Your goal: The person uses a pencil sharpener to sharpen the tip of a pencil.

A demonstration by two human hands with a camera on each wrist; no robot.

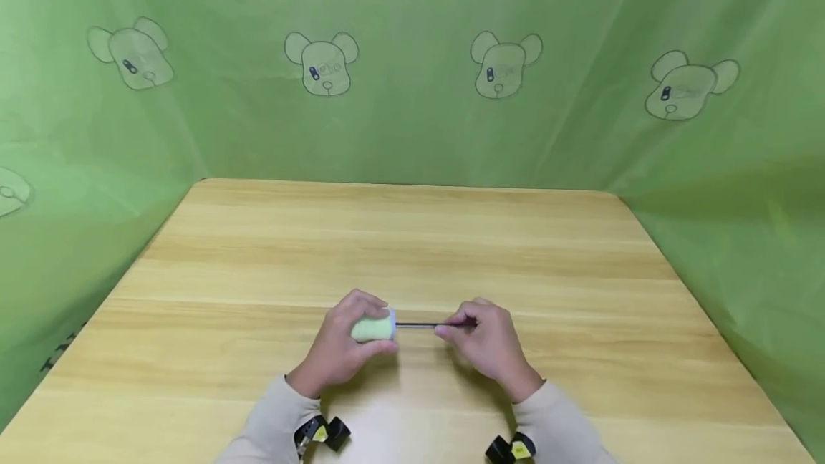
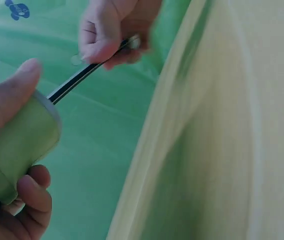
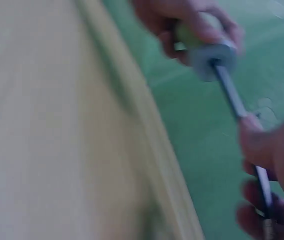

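A light green, rounded pencil sharpener with a pale blue-grey end face lies on its side in the grip of my left hand, thumb and fingers around its body. A dark, slim pencil with a pale stripe runs level from the hole in that face. My right hand pinches the pencil towards its far end, which shows a metallic band in the right wrist view. The pencil's inner tip is hidden inside the sharpener. Both hands appear to be held above the table.
A wood-grain table lies beneath the hands, with their shadows on it. Green sheeting printed with bear heads surrounds its back and sides. Each wrist wears a small black camera, one on the left sleeve and one on the right sleeve.
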